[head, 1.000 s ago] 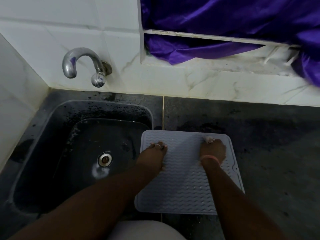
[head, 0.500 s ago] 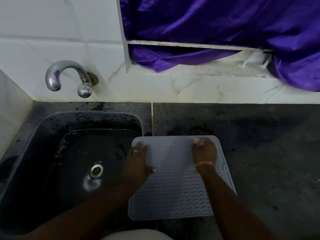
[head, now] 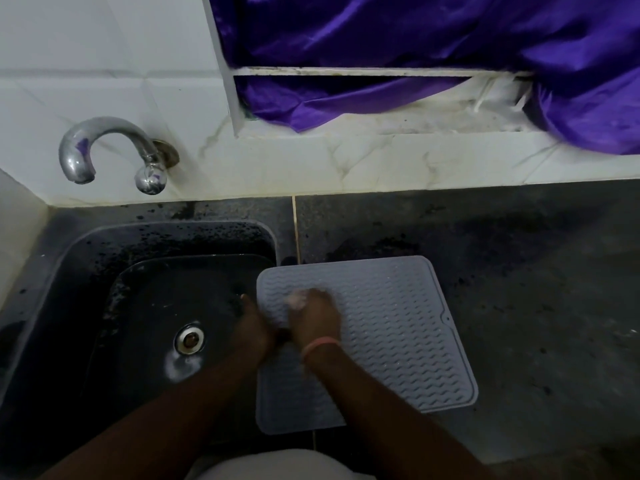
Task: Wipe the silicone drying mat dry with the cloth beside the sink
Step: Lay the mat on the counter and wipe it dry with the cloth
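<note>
Lying flat on the dark stone counter (head: 485,258), the grey silicone drying mat (head: 398,327) with its wavy ribbing sits just right of the black sink (head: 104,271), its left edge hanging slightly over the sink's rim. Both hands are close together at the mat's left side. The right hand (head: 317,318), a pink band at its wrist, is on the mat's upper left part, fingers curled over a small pale cloth (head: 298,298), of which only a blurred bit shows at the fingertips. The left hand (head: 252,329) is at the mat's left edge, just beside the right hand and over the sink's rim; blur and shadow hide whether its fingers grip the edge or only rest there. Inside the sink, left of the mat, a round metal drain (head: 189,339) shines. A curved chrome tap (head: 104,150) comes out of the white tiled wall behind the sink. Purple fabric (head: 415,39) hangs over a white ledge well behind the mat.
</note>
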Tool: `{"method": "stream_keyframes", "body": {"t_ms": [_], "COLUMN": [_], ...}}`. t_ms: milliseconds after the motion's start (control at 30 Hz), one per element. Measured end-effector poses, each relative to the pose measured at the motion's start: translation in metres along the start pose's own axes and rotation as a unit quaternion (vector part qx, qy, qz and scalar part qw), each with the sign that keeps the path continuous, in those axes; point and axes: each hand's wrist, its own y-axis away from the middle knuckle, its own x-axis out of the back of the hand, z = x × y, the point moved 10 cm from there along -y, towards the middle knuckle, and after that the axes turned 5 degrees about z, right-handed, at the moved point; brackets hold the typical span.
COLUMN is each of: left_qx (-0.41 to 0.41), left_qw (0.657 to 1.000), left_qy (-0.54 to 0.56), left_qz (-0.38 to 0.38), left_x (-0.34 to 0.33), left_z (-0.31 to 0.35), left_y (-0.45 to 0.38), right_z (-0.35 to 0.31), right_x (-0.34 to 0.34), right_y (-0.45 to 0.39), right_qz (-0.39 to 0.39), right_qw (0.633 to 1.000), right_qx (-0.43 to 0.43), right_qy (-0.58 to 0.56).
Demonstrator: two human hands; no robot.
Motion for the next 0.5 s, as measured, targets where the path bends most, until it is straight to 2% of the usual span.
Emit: {"method": "stream_keyframes", "body": {"t_ms": [67, 100, 167, 233, 367, 433, 500], "left_qx": [-0.005, -0.032, -0.053, -0.032, 0.062, 0.087, 0.096], "left_qw": [0.999, 0.999, 0.997, 0.994, 0.971, 0.961, 0.957], "left_qy": [-0.007, -0.029, -0.021, 0.055, 0.223, 0.252, 0.258], "left_qz": [0.032, 0.007, -0.048, -0.088, -0.061, -0.075, -0.087], "left_x": [0.007, 0.003, -0.007, -0.012, -0.001, -0.001, -0.002], "left_z": [-0.002, 0.002, 0.003, -0.004, -0.018, -0.021, -0.018], "left_y": [0.001, 0.000, 0.007, 0.012, 0.011, 0.007, 0.011], "right_z": [-0.017, -0.016, 0.011, 0.061, 0.168, 0.172, 0.144], "right_x": [-0.019, -0.014, 0.017, 0.060, 0.121, 0.116, 0.093], "right_y": [0.004, -0.003, -0.021, -0.035, -0.034, -0.029, -0.022], "right_qz": [-0.062, -0.060, -0.011, 0.059, 0.163, 0.172, 0.166], "right_qw": [0.997, 0.997, 0.998, 0.996, 0.965, 0.957, 0.959], "right_qx": [0.039, 0.046, 0.008, -0.052, -0.202, -0.234, -0.227], "right_qy": [-0.010, -0.029, -0.062, -0.046, -0.021, -0.018, -0.023]}}
